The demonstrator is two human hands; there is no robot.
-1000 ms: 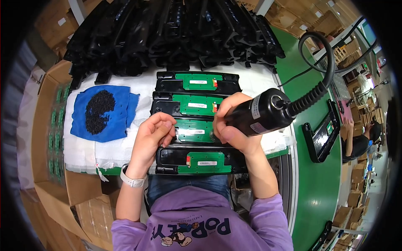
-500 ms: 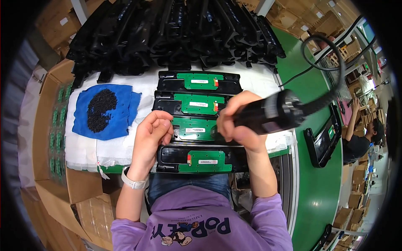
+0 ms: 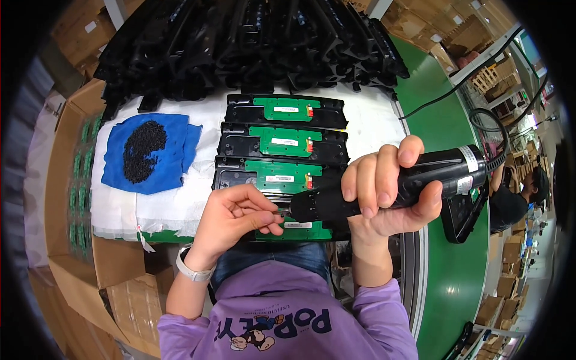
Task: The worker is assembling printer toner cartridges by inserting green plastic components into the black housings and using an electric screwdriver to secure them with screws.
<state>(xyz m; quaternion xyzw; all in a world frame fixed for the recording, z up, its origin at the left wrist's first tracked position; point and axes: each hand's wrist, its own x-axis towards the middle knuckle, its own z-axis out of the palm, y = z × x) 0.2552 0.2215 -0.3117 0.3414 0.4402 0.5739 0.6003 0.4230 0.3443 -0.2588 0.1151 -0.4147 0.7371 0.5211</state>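
Note:
My right hand (image 3: 390, 186) is wrapped round a black electric screwdriver (image 3: 453, 171), held nearly level. Its nose points left over the nearest green circuit board (image 3: 306, 233), covering much of it. At the nose, the fingertips of my left hand (image 3: 240, 219) are pinched together; whatever is between them is too small to name. Beyond lie three black plastic housings (image 3: 240, 144) in a column, each carrying a green circuit board (image 3: 282, 109) with a white label and a red-and-yellow connector. On a blue cloth (image 3: 180, 162) to the left rests a heap of small black screws (image 3: 143, 150).
A tall stack of black plastic parts (image 3: 240, 48) fills the table's far side. At left stands a cardboard box (image 3: 117, 261) beside trays of green boards (image 3: 78, 198). Another black housing (image 3: 462, 216) lies on the green surface (image 3: 441, 288) at right. A co-worker (image 3: 519, 192) is farther right.
The screwdriver has come off the third board and tipped level, its nose now nearer me. My left hand has moved right and nearer, up to that nose. The housings appear slightly shifted.

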